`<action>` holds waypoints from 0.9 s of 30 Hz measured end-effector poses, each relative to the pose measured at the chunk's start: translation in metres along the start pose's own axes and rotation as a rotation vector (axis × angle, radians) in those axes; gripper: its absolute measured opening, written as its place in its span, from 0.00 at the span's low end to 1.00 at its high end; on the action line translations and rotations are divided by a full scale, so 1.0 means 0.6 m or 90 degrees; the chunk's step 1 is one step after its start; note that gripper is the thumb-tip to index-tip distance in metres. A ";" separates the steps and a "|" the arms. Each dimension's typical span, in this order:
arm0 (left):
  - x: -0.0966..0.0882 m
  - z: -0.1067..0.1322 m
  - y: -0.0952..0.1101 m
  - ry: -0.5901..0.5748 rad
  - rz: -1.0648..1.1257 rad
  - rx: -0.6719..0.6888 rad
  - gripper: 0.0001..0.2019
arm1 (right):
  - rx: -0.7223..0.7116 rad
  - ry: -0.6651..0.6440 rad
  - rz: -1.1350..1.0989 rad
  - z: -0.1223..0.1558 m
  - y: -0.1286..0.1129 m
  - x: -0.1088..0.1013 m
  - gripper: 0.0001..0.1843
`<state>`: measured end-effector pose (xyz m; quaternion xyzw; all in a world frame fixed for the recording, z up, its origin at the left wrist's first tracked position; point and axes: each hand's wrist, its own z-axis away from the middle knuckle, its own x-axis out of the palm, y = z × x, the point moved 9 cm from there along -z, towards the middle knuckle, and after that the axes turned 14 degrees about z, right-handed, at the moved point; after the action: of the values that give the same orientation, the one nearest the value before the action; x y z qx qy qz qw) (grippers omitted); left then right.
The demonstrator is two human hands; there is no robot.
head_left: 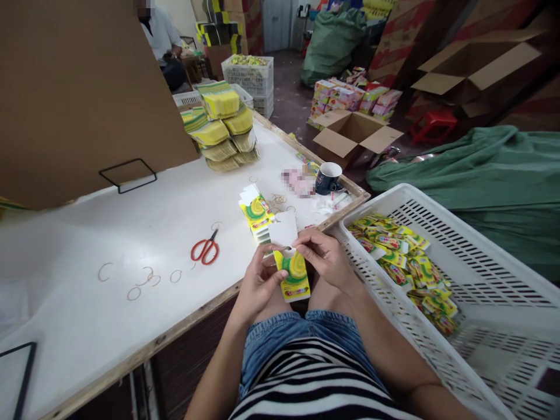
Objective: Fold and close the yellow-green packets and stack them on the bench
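Observation:
Both my hands hold one small yellow and green printed carton (294, 273) above my lap, at the table's front edge. My left hand (258, 286) grips its lower left side with curled fingers. My right hand (326, 255) pinches its upper part, beside the raised white flap (283, 230). A short stack of the same flat cartons (257, 217) lies on the white table (131, 233) just behind my hands. Red-handled scissors (205, 251) lie to the left of it.
A white plastic crate (476, 280) at my right holds several finished cartons. Rubber bands lie scattered on the table. Tall bundles of flat cartons (223, 125) and a brown cardboard sheet (79, 87) stand at the back, a dark mug (328, 178) at the right edge. A person sits behind.

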<state>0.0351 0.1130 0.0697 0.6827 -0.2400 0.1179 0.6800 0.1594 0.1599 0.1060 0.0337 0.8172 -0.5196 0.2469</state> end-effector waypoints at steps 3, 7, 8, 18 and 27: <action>-0.004 -0.001 -0.004 0.025 0.004 -0.001 0.32 | 0.030 0.034 -0.023 0.002 0.009 -0.001 0.08; -0.003 0.000 -0.006 0.017 0.004 -0.002 0.35 | 0.080 0.071 -0.054 0.006 0.026 -0.004 0.17; -0.003 0.000 -0.006 0.013 0.003 -0.005 0.31 | 0.061 0.063 -0.042 0.005 0.022 -0.005 0.15; -0.017 0.001 -0.003 0.069 -0.170 0.032 0.21 | 0.086 -0.119 0.048 0.009 0.012 0.012 0.20; -0.009 -0.004 -0.001 0.036 -0.049 -0.001 0.24 | 0.074 -0.060 0.192 0.004 0.002 0.013 0.15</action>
<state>0.0308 0.1160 0.0668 0.6871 -0.1942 0.1106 0.6913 0.1535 0.1568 0.1008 0.1454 0.7589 -0.5243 0.3578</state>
